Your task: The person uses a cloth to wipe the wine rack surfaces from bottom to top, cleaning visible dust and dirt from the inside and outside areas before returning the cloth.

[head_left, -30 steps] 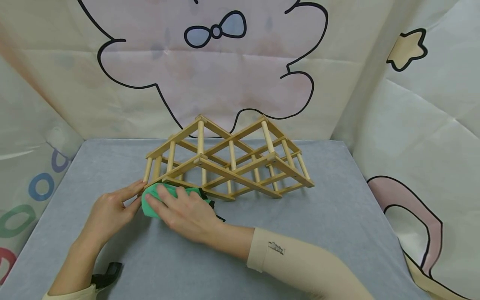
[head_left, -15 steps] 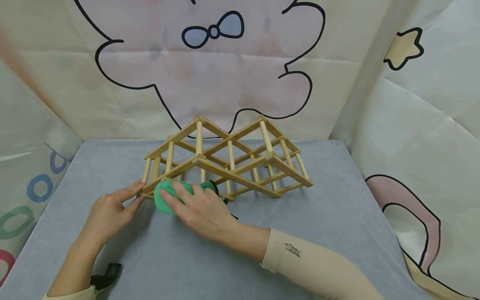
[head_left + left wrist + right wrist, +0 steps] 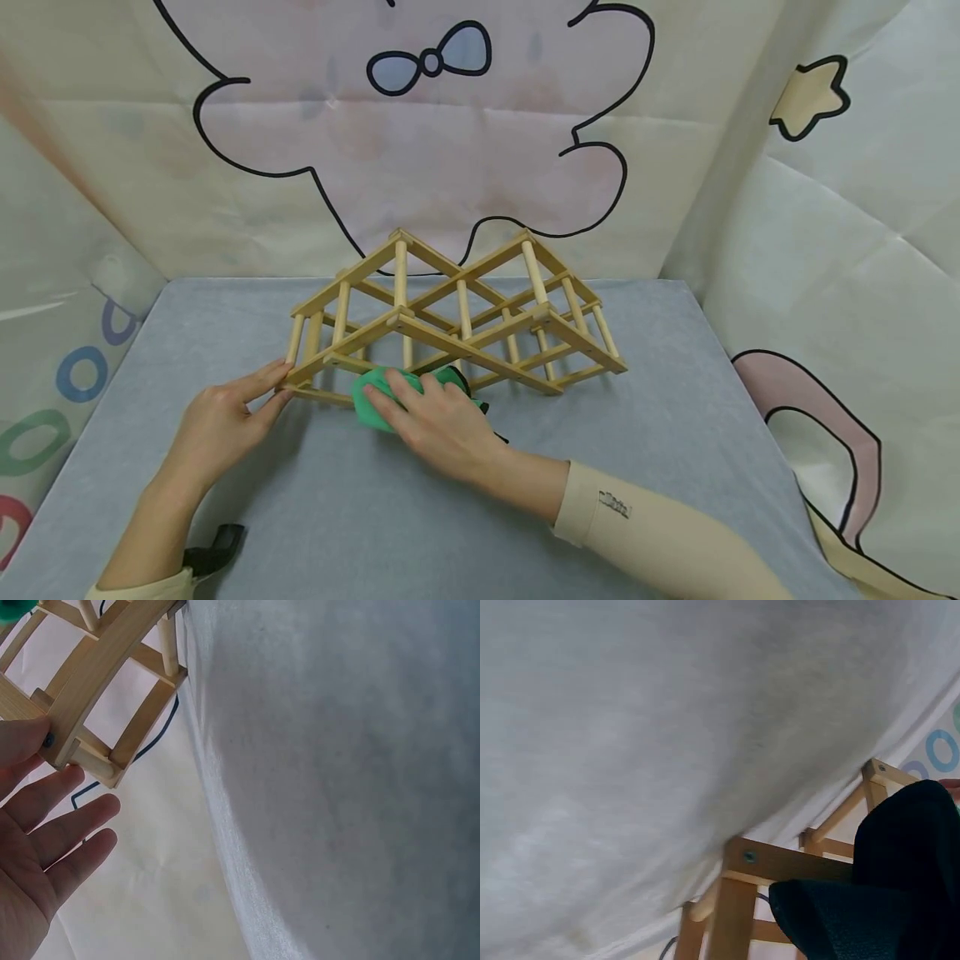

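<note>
A wooden lattice rack (image 3: 480, 357) of crossed slats and round dowels stands on the table. At its left end my left hand (image 3: 219, 425) pinches the corner; in the left wrist view the thumb lies on the slat end (image 3: 90, 686) and the other fingers are spread beyond it. My right hand (image 3: 442, 425) grips a green cloth (image 3: 367, 402) with black trim against the low front slat, near the rack's middle. The right wrist view has the cloth's dark part (image 3: 907, 855) covering some of the frame. My right fingers are hidden there.
A grey-blue cloth covers the table (image 3: 600, 475). Behind stands a printed backdrop (image 3: 480, 150), close to the rack's far side, with side panels (image 3: 847, 275) left and right. A black strap (image 3: 213, 552) is at my left wrist.
My right hand has slid the green cloth rightward along the low front slat, from the left corner toward the middle. The left hand and rack stay in place.
</note>
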A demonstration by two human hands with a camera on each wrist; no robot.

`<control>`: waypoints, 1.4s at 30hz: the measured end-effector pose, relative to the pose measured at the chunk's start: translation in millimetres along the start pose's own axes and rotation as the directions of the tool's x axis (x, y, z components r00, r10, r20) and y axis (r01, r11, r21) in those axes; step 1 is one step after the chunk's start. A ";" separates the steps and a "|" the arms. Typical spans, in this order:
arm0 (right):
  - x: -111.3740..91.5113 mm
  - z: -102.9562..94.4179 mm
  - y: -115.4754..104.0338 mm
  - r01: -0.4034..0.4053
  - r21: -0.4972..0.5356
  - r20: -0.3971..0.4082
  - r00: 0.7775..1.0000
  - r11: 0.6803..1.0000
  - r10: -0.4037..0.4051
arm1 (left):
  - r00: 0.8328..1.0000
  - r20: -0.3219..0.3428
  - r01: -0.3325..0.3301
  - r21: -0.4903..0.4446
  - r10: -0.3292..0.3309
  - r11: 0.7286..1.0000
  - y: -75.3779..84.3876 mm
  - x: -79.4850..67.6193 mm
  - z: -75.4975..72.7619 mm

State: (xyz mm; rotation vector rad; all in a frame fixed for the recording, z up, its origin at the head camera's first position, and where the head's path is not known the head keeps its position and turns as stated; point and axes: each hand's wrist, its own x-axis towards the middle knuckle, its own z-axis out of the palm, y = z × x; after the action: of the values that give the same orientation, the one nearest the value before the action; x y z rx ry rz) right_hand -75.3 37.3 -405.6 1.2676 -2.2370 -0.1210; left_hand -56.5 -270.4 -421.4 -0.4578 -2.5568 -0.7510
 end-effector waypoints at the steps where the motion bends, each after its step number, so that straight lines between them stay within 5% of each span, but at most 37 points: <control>1: -3.0 0.7 1.0 -0.002 0.001 0.009 1.000 1.000 0.002 | 1.000 -0.001 -0.001 0.001 0.001 1.000 0.1 0.1 -0.1; 13: -29.7 8.0 11.9 -0.014 0.031 0.059 0.998 0.999 0.012 | 1.000 -0.003 0.003 -0.008 -0.003 1.000 0.9 1.4 -0.9; 29: -48.6 3.1 36.1 -0.045 -0.030 -0.091 0.995 0.999 0.042 | 1.000 -0.013 -0.017 0.006 0.017 1.000 -0.2 0.5 0.4; 42: -60.9 -8.4 44.6 -0.047 -0.078 -0.180 0.983 0.996 0.032 | 0.992 -0.080 -0.104 -0.015 0.102 0.994 -4.2 2.1 -2.1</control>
State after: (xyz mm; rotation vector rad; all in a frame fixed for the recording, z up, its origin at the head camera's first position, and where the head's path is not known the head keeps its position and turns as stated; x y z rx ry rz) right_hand -80.9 113.0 -409.3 1.1436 -2.0813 -0.0802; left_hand -59.4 -274.5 -420.5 -0.5507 -2.4342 -0.7419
